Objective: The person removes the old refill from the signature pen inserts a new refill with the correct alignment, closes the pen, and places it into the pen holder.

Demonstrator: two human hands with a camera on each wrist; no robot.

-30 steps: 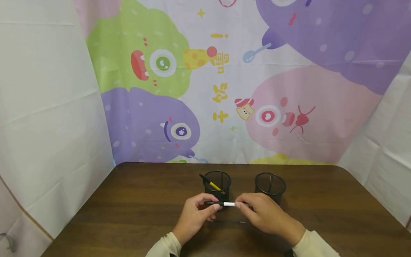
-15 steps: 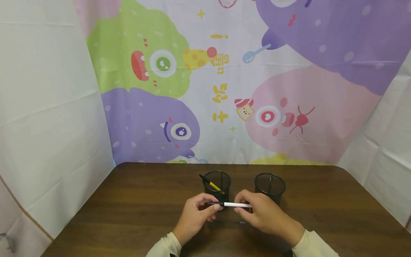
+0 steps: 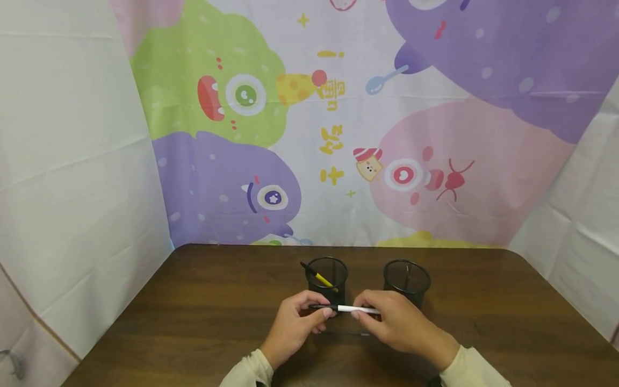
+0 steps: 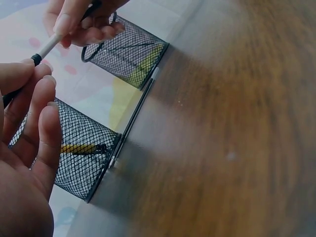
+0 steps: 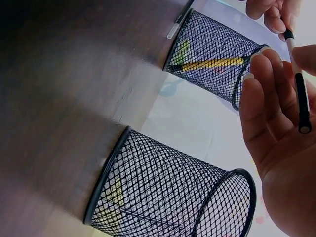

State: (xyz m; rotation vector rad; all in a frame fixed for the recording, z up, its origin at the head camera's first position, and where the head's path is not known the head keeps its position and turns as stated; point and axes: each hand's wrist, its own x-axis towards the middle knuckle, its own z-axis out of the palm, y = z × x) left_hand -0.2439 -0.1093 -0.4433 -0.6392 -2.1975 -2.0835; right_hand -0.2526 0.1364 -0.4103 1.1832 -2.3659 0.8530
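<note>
A slim pen (image 3: 344,308) with a white middle and black ends is held level between both hands in the head view. My left hand (image 3: 297,325) pinches its black left end between thumb and fingers. On the white part, my right hand (image 3: 403,322) has its thumb and fingers closed round the barrel. The right wrist view shows the pen's other black end (image 5: 302,103) sticking out past the right thumb. Just behind the hands stands a black mesh pen cup (image 4: 89,170), with a yellow and black pen (image 3: 323,279) leaning inside it.
A second black mesh cup (image 5: 163,182) stands to the right. A thin dark rod with pale ends (image 4: 133,118) lies on the brown table (image 3: 217,301) near the cups. Behind the table hangs a cartoon-printed cloth (image 3: 333,215); white cloth walls flank both sides.
My right fingers loosened from the pen's white part, baring more of it, then closed on it again. The left hand has kept its grip and place. Cups have not moved.
</note>
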